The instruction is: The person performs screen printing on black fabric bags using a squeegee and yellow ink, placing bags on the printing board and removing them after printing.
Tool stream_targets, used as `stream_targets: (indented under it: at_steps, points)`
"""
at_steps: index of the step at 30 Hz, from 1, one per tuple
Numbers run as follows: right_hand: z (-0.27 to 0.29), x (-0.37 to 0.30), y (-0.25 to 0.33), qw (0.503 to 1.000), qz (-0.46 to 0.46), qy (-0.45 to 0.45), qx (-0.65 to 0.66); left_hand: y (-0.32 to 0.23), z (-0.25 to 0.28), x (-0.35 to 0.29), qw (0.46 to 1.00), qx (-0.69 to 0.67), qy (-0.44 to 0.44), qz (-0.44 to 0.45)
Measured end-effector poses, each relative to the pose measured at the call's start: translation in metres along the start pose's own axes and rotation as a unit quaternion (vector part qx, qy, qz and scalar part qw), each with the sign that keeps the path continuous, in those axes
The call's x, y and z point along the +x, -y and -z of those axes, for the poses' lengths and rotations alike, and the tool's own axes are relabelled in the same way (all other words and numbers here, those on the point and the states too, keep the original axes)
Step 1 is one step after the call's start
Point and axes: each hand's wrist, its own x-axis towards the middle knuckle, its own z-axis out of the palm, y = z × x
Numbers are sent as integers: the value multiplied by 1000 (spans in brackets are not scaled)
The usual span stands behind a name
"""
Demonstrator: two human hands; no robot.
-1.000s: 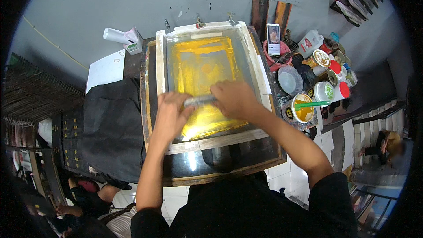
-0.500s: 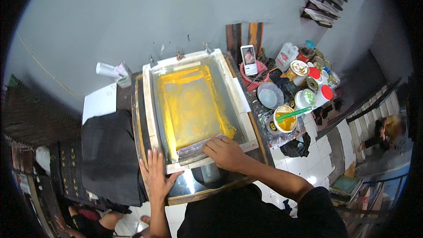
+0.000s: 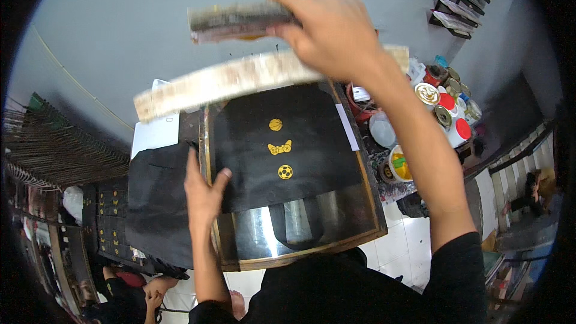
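Note:
My right hand (image 3: 330, 33) is raised at the far side, closed around a squeegee (image 3: 240, 21) with a dark, stained body, slightly blurred by motion. Just below it the screen frame (image 3: 222, 79) is tipped up, showing its pale wooden near edge; the hand hides part of it. Under the frame a black fabric bag (image 3: 246, 150) lies on the board, its loop handle (image 3: 316, 219) toward me. It bears yellow prints: a basketball (image 3: 275, 125), a game controller (image 3: 279, 147) and a football (image 3: 285, 172). My left hand (image 3: 204, 189) is open, fingers spread, at the board's left edge.
Black fabric pieces (image 3: 159, 198) are stacked left of the board. On the right stand a tub of yellow ink (image 3: 401, 164), a grey bowl (image 3: 382, 130) and several jars and cans. A wall rack (image 3: 462, 0) hangs far right. Another person (image 3: 135, 288) sits at lower left.
The screen frame has swung up off the board, uncovering the printed black bag. My right hand has lifted up and away with the squeegee. My left hand has come off the frame's near corner.

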Motion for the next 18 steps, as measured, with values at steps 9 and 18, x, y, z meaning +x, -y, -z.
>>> stream_targets:
  at_steps: [9, 18]
  points:
    - [-8, 85, -54, 996, -53, 68, 9, 159, 15, -50, 973, -24, 3, 229]
    - [-19, 108, -70, 994, -76, 82, 19, 266, 226, -51, 955, -60, -249, 150]
